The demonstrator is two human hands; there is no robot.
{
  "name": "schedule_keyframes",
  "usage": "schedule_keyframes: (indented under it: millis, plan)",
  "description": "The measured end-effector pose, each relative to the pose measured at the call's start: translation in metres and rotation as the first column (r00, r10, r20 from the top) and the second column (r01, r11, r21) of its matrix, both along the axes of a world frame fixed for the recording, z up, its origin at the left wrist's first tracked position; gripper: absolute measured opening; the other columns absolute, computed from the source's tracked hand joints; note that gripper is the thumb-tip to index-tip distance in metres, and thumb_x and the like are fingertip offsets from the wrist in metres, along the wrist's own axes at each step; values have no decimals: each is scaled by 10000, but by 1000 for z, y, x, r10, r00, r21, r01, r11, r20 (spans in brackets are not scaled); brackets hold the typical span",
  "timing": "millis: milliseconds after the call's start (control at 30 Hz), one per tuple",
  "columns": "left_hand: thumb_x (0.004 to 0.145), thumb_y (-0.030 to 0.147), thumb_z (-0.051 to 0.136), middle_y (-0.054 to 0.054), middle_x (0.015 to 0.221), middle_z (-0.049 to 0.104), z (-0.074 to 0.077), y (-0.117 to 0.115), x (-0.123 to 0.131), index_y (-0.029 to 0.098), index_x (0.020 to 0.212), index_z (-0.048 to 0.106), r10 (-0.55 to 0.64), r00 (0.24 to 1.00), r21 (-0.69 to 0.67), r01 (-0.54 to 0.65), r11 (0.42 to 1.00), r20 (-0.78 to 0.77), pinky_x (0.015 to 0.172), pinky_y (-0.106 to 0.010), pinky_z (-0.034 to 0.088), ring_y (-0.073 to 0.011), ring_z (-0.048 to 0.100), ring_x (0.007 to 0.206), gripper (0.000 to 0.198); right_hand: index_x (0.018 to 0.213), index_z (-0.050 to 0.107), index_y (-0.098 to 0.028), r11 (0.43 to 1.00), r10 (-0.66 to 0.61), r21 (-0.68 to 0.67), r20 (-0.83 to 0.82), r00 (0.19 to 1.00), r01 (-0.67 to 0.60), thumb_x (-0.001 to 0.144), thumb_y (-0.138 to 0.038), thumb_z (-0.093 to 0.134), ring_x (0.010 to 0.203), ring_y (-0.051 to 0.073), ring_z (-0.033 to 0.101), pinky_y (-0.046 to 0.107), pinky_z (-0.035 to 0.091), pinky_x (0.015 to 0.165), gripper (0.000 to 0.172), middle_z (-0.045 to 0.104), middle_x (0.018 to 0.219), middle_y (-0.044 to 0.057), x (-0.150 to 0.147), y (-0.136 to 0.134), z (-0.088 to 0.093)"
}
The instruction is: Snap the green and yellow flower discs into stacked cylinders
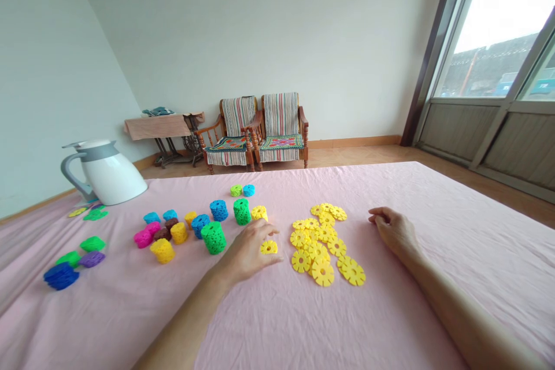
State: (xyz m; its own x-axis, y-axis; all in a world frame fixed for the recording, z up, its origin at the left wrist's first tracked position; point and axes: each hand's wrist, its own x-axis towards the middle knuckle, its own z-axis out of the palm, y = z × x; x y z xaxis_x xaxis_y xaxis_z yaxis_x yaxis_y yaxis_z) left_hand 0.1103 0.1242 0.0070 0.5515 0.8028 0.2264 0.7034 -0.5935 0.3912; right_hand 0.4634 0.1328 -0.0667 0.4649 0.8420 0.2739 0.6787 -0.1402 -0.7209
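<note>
My left hand [250, 251] rests on the pink cloth with its fingers curled around a single yellow snowflake disc [269, 247]; the fingertips touch it. My right hand [392, 229] lies on the cloth to the right, fingers curled in loosely, holding nothing that I can see. Between the hands lies a loose pile of yellow discs [323, 243]. A short yellow stack [259, 212] stands just beyond my left hand. Left of it stand green stacks [213, 237], blue stacks [218, 210] and other coloured stacks.
A white jug with a grey handle [108, 170] stands at the far left of the pink-covered table [433, 300]. More stacks, pink [145, 236], dark blue [61, 275] and purple [92, 258], sit at the left. Two wooden chairs [255, 130] stand against the far wall.
</note>
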Motion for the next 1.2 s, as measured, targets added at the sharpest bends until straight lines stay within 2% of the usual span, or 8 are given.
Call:
schedule_keyframes:
  millis: [167,333,467,600,667,767,933,1200]
  plan:
    - [645,300,747,-29,966,599,-3,-19,26,216,982,607,-121,993,23,121,992,-16,840,-325,400,-214,511,959,375,912,648,-207,1000,-5,2,-2,1000,5,719,-220,417,761,177,653,268,450,677,301,722,785,18,0,1,0]
    - [645,337,749,-41,946,607,-12,-26,37,199,962,606,-108,993,5,109,994,-41,815,-344,414,-226,513,934,374,910,654,-204,1000,-6,8,1,1000,6,716,-220,421,759,181,656,272,453,681,305,724,785,20,-1,0,0]
    - [663,278,726,-40,943,609,-12,-25,38,201,960,610,-105,994,-3,105,995,-19,809,-331,419,-223,514,937,327,909,656,-204,1000,-3,13,1,1000,3,719,-221,425,755,180,658,267,454,670,299,726,779,20,-1,0,1]
    - [687,226,675,-37,977,606,0,-19,28,205,978,604,-84,995,26,82,996,63,846,-313,407,-205,519,951,300,910,659,-204,1000,-8,14,5,1000,8,721,-219,424,755,179,658,267,454,676,302,726,777,21,-1,0,1]
    - [706,212,637,-32,977,606,6,-12,17,208,967,602,-36,994,41,32,999,100,849,-304,403,-194,524,942,263,917,659,-204,1000,-7,13,6,1000,7,721,-221,424,754,179,656,267,455,673,307,725,778,21,-1,0,1]
    - [681,206,629,-22,924,607,12,-2,-2,205,935,608,49,996,16,-50,999,74,801,-297,414,-183,535,874,255,916,662,-203,1000,-7,11,4,1000,7,717,-226,425,738,177,655,264,455,656,310,725,778,21,-1,0,1]
    - [650,211,634,-16,895,612,12,5,-18,195,931,613,48,998,-48,-50,998,-31,751,-282,412,-179,541,837,282,906,659,-206,1000,-7,15,6,1000,7,717,-223,424,746,176,655,262,454,664,302,725,776,17,-2,0,1]
    - [647,186,584,-15,909,622,6,4,-16,210,928,618,20,991,-57,-28,998,-134,732,-268,397,-184,546,828,284,901,656,-206,1000,-5,20,4,1000,4,722,-228,419,739,176,657,265,455,662,298,725,771,17,-2,-1,2]
